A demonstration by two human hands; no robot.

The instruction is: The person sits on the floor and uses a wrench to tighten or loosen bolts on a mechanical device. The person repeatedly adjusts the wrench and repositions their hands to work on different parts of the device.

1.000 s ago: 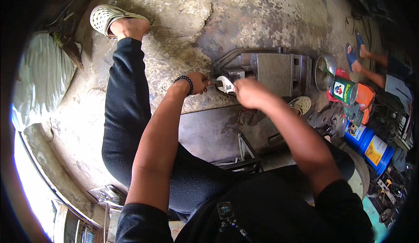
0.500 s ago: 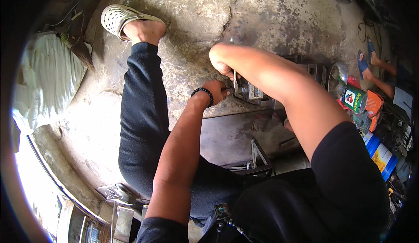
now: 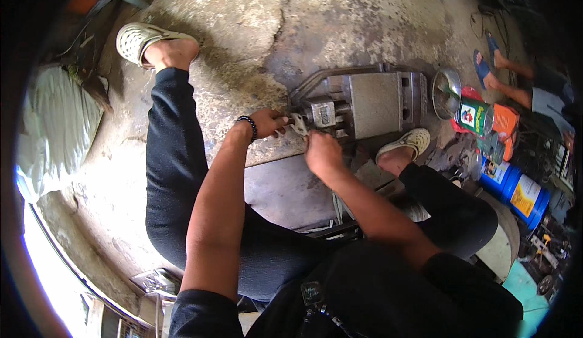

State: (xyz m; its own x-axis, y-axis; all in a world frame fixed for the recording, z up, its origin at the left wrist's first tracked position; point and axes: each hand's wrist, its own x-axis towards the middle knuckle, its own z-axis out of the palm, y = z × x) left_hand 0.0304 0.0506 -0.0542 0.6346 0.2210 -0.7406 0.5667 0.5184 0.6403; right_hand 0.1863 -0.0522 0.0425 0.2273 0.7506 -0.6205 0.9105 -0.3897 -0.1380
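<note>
The adjustable wrench [image 3: 299, 125] sits at the left end of the grey metal vise [image 3: 376, 102], between the two hands. The vise lies on the stained concrete floor [image 3: 340, 16], its long way running left to right. The right hand [image 3: 323, 153] is closed on the wrench handle. The wrench slants, with its head to the far left of that hand and its handle toward the near right. The left hand [image 3: 266, 124] is curled just left of the wrench head, but I cannot tell if its fingers pinch anything. A metal bowl [image 3: 441, 102] stands right of the vise.
</note>
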